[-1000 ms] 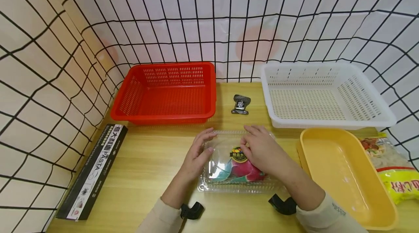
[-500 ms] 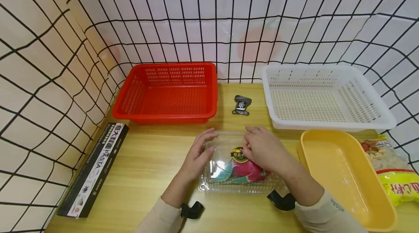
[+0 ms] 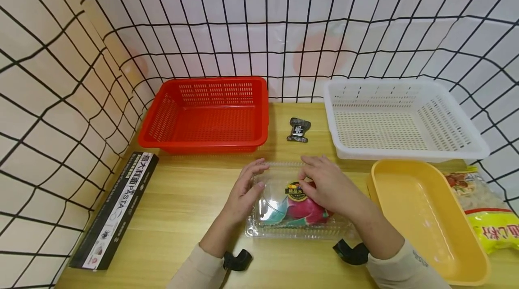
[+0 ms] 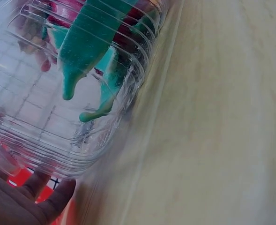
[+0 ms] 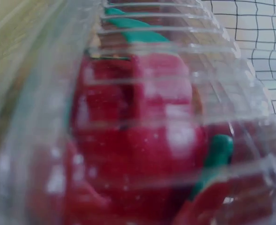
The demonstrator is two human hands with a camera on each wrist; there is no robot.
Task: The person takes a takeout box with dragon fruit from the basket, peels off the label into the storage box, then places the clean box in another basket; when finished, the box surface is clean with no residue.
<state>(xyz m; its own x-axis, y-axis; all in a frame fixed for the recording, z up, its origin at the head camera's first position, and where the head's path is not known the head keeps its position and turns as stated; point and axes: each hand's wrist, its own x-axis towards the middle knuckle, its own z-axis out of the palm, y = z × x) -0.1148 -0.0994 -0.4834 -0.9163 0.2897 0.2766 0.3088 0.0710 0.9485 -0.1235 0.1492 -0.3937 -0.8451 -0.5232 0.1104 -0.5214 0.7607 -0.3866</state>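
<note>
Carrying everything, the tabletop (image 3: 194, 208) held the white basket (image 3: 409, 153) and red basket (image 3: 202, 147) along its far side, probably set back to give both hands room in front. The tray (image 3: 413, 212) stood slantwise on the right. The clear box (image 3: 279, 174) lay flat in front of the person, likely central so either hand could reach it, with the pasta box (image 3: 117, 210) well to its left and the bag (image 3: 492, 226) beyond the tray.

At the clear box's left end, the left hand (image 3: 241, 196) seemed to steady it, fingers spread and touching the plastic. The right hand (image 3: 330, 187) bent over the lid; whether its fingers pressed or pinched I could not tell, the right wrist view being blurred. The fruit (image 3: 302, 211) lay under the lid, nearer the right fingers. Just beside them was the label (image 3: 295, 192); the packet (image 3: 298, 130) lay between the baskets.
</note>
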